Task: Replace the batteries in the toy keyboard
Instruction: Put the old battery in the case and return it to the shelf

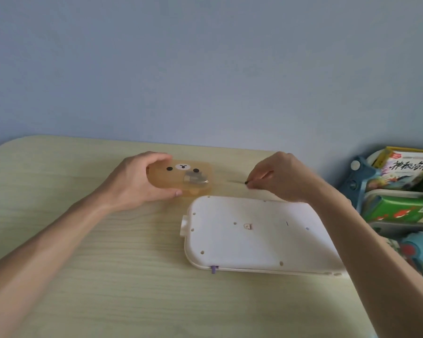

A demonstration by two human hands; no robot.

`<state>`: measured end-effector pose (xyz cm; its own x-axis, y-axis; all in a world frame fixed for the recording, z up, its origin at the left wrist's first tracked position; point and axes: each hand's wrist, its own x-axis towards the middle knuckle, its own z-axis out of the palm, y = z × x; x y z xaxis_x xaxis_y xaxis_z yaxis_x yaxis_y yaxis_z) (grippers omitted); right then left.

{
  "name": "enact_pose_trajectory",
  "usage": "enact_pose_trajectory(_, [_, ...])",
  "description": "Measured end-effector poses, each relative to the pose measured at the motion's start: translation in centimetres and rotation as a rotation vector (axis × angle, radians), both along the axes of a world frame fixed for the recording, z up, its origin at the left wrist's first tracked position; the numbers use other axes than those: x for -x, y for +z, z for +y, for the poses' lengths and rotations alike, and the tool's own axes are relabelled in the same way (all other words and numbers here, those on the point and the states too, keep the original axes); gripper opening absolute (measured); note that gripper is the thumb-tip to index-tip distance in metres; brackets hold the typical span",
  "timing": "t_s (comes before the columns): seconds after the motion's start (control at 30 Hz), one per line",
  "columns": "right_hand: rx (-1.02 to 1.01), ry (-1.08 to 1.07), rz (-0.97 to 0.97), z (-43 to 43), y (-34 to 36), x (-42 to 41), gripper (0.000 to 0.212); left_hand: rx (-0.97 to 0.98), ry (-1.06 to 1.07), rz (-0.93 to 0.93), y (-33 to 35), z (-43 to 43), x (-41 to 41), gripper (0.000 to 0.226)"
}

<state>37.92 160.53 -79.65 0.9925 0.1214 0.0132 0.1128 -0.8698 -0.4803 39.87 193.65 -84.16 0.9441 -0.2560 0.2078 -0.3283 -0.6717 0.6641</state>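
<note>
Pale wood table point(83, 276) meets blue wall point(205, 69); edges blurred.

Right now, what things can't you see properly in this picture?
- Head view: the thin tool pinched in the right hand is blurred; only its dark tip shows.
- The contents of the bear box are hazy through its tinted lid, partly covered by the left hand.
- The toy keyboard lies back up; its keys are hidden, and the right forearm covers its right end.

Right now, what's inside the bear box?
Through the see-through lid of the bear box I can see something grey and shiny and a pale orange blob near the front edge. The left hand covers the box's left end, so anything there is hidden.
</note>
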Motion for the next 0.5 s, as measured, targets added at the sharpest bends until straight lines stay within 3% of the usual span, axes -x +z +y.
enact_pose_trajectory(0.1, [-0.188,-0.034,-0.141,0.3,1.4,0.8,0.004,0.049,-0.019,-0.010,2.3,1.2,1.0,0.097])
enact_pose_trajectory(0.23, [-0.373,-0.044,-0.226,1.7,8.1,1.7,0.008,0.092,0.001,-0.026,10.2,2.1,1.5,0.087])
enact_pose_trajectory(0.37, [-0.447,-0.081,-0.252,3.0,21.4,2.8,0.007,0.093,0.024,-0.027,23.9,2.7,2.1,0.081])
enact_pose_trajectory(0.5, [-0.466,-0.091,-0.253,4.2,40.1,4.7,0.010,0.071,0.024,-0.030,42.9,3.6,3.7,0.079])
